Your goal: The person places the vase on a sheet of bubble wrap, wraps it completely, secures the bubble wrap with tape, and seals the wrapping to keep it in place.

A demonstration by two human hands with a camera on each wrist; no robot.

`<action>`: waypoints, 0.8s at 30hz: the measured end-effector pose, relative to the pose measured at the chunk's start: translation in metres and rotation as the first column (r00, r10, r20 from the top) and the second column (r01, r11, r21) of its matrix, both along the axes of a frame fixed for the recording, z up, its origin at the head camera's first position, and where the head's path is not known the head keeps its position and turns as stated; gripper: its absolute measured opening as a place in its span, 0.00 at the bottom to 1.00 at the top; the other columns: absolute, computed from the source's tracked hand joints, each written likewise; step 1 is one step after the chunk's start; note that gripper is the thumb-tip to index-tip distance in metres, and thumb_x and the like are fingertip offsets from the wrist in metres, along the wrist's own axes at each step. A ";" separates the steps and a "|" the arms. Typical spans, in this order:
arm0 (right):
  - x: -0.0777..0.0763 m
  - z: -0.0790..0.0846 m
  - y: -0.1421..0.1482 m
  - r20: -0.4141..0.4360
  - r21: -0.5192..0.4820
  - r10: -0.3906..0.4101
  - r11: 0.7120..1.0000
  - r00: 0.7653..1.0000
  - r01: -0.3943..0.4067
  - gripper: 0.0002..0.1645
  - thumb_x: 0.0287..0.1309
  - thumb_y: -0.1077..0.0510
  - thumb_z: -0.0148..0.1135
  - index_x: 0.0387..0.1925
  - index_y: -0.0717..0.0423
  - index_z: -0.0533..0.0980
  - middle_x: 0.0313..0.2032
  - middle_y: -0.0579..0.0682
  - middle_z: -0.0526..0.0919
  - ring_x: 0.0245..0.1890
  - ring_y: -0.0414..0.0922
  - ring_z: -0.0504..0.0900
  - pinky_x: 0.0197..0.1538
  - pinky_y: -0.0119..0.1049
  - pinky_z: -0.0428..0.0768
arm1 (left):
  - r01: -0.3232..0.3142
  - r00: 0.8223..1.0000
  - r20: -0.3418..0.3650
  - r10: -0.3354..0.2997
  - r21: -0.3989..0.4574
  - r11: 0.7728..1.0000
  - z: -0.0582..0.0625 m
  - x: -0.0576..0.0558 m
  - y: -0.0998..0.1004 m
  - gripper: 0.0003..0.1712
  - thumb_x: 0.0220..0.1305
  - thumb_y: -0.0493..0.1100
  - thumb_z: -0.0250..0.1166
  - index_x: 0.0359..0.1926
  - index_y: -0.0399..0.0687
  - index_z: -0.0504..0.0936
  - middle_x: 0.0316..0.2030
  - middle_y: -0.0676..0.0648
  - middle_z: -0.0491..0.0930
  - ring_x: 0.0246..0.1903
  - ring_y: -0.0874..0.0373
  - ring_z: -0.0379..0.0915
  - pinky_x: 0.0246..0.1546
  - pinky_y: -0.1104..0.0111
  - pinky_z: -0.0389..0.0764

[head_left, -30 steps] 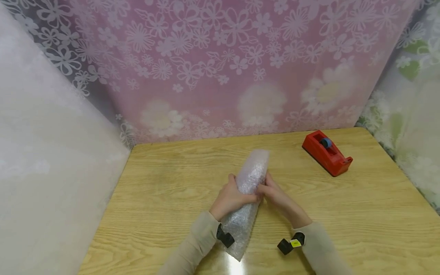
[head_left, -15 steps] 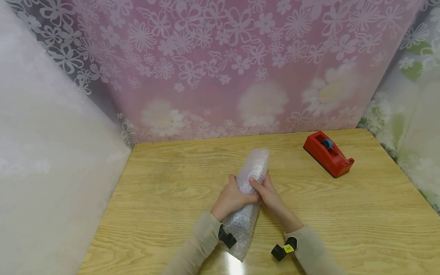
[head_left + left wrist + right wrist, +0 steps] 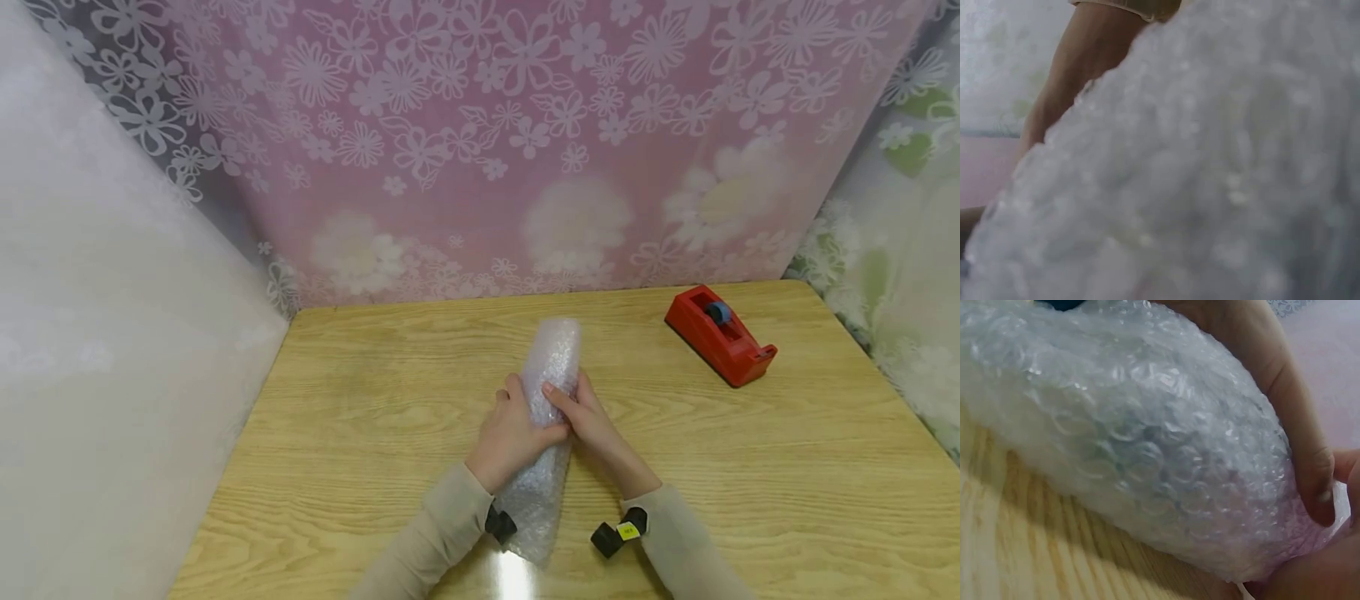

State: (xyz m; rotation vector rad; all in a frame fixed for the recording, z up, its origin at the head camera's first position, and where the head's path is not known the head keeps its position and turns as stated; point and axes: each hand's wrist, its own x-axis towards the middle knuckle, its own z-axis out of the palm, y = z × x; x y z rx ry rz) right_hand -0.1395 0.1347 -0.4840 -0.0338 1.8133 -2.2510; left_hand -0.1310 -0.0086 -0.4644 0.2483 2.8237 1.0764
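Note:
A long roll of bubble wrap (image 3: 555,358) stands out from between both hands, slanting away over the wooden table. Whatever it may enclose is hidden by the cloudy plastic. My left hand (image 3: 510,437) grips it from the left, thumb laid across the top. From the right my right hand (image 3: 596,429) holds it, its thumb pressing on the upper face. Close up, the bubble wrap (image 3: 1197,169) fills most of the left wrist view. In the right wrist view the left thumb curls over the bubble wrap (image 3: 1166,444), near the right hand (image 3: 1316,575).
A red tape dispenser (image 3: 720,337) with a blue roll sits at the table's back right. The wooden table (image 3: 360,433) ends at a pink floral curtain (image 3: 465,167) behind. A pale sheet (image 3: 112,333) hangs on the left, another floral cloth on the right.
My right thumb has shifted up onto the top face of the bubble wrap. The roll has turned slightly more upright in the head view, its far end swinging a little left.

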 end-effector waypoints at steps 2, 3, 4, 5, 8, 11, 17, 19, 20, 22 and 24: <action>-0.002 0.000 0.001 0.008 0.018 0.002 1.000 1.000 -0.002 0.40 0.73 0.52 0.51 0.74 0.54 0.41 0.69 0.60 0.55 0.65 0.53 0.61 0.63 0.42 0.65 | 0.007 1.000 -0.029 -0.007 -0.006 1.000 0.000 0.001 0.001 0.56 0.47 0.67 0.71 0.64 0.36 0.58 0.41 0.40 0.72 0.31 0.52 0.72 0.29 0.60 0.77; -0.003 -0.001 0.002 0.010 0.024 0.003 1.000 1.000 -0.003 0.40 0.73 0.52 0.51 0.74 0.54 0.41 0.68 0.60 0.55 0.64 0.53 0.62 0.62 0.41 0.66 | 0.005 0.999 -0.039 -0.005 -0.003 1.000 -0.001 0.002 0.002 0.55 0.48 0.67 0.71 0.64 0.36 0.58 0.41 0.39 0.71 0.31 0.51 0.72 0.30 0.59 0.77; -0.005 -0.001 0.002 0.014 0.026 0.004 1.000 1.000 -0.004 0.40 0.73 0.52 0.51 0.74 0.54 0.41 0.68 0.60 0.56 0.63 0.52 0.63 0.61 0.40 0.67 | 0.001 0.999 -0.045 0.000 0.002 1.000 -0.001 0.003 0.003 0.56 0.48 0.67 0.71 0.64 0.36 0.57 0.42 0.39 0.71 0.31 0.51 0.73 0.29 0.59 0.77; -0.006 -0.002 0.003 0.019 0.021 0.006 1.000 1.000 -0.007 0.40 0.73 0.53 0.51 0.74 0.54 0.42 0.68 0.60 0.57 0.63 0.52 0.64 0.60 0.39 0.68 | -0.004 0.999 -0.050 0.005 0.008 1.000 0.000 0.004 0.003 0.56 0.49 0.68 0.71 0.64 0.35 0.57 0.42 0.38 0.71 0.31 0.50 0.73 0.30 0.58 0.78; -0.009 -0.003 0.004 0.033 0.020 0.012 1.000 0.999 -0.013 0.40 0.72 0.53 0.51 0.75 0.54 0.43 0.67 0.61 0.58 0.61 0.51 0.66 0.58 0.37 0.70 | -0.024 0.998 -0.050 0.026 0.040 0.999 0.000 0.006 0.005 0.59 0.49 0.67 0.72 0.66 0.34 0.54 0.45 0.35 0.70 0.33 0.46 0.74 0.31 0.55 0.79; -0.011 -0.004 0.007 0.052 0.015 0.042 0.999 0.998 -0.043 0.40 0.72 0.52 0.52 0.75 0.54 0.44 0.67 0.60 0.59 0.61 0.50 0.66 0.59 0.38 0.69 | -0.056 0.998 -0.035 0.059 0.080 0.995 -0.001 0.008 0.008 0.63 0.49 0.67 0.71 0.71 0.34 0.50 0.51 0.32 0.69 0.38 0.43 0.75 0.36 0.52 0.79; -0.015 -0.004 0.014 0.066 0.023 0.119 0.992 0.991 -0.120 0.39 0.72 0.48 0.53 0.74 0.53 0.47 0.66 0.59 0.61 0.60 0.49 0.67 0.59 0.40 0.69 | -0.100 0.994 -0.016 0.104 0.157 0.983 -0.005 0.012 0.013 0.66 0.50 0.64 0.71 0.76 0.40 0.42 0.57 0.30 0.65 0.43 0.42 0.74 0.39 0.50 0.79; -0.016 -0.005 0.015 0.058 0.025 0.129 0.991 0.990 -0.131 0.39 0.72 0.48 0.52 0.74 0.53 0.47 0.66 0.60 0.61 0.60 0.50 0.67 0.59 0.41 0.69 | -0.104 0.994 -0.020 0.108 0.159 0.982 -0.007 0.011 0.014 0.66 0.50 0.64 0.71 0.76 0.41 0.43 0.55 0.31 0.66 0.42 0.43 0.74 0.37 0.51 0.79; -0.017 -0.004 0.016 0.049 0.036 0.131 0.991 0.990 -0.132 0.39 0.72 0.48 0.52 0.74 0.54 0.46 0.66 0.60 0.60 0.61 0.51 0.66 0.60 0.41 0.69 | -0.106 0.994 -0.021 0.111 0.154 0.982 -0.006 0.011 0.015 0.65 0.51 0.64 0.71 0.76 0.41 0.43 0.55 0.32 0.66 0.41 0.44 0.74 0.36 0.52 0.79; -0.016 -0.003 0.018 0.018 0.076 0.127 0.989 0.992 -0.128 0.41 0.73 0.49 0.51 0.75 0.56 0.44 0.68 0.62 0.57 0.63 0.54 0.64 0.62 0.44 0.67 | -0.111 0.993 -0.025 0.116 0.151 0.982 -0.005 0.011 0.015 0.64 0.51 0.63 0.71 0.75 0.40 0.44 0.53 0.32 0.66 0.39 0.44 0.74 0.34 0.52 0.79; -0.015 -0.001 0.021 -0.024 0.139 0.100 0.986 0.995 -0.096 0.42 0.74 0.49 0.50 0.76 0.58 0.41 0.70 0.64 0.53 0.66 0.57 0.61 0.65 0.50 0.64 | -0.118 0.992 -0.024 0.123 0.153 0.981 -0.003 0.011 0.016 0.64 0.50 0.62 0.71 0.75 0.39 0.45 0.53 0.32 0.66 0.38 0.44 0.74 0.33 0.51 0.79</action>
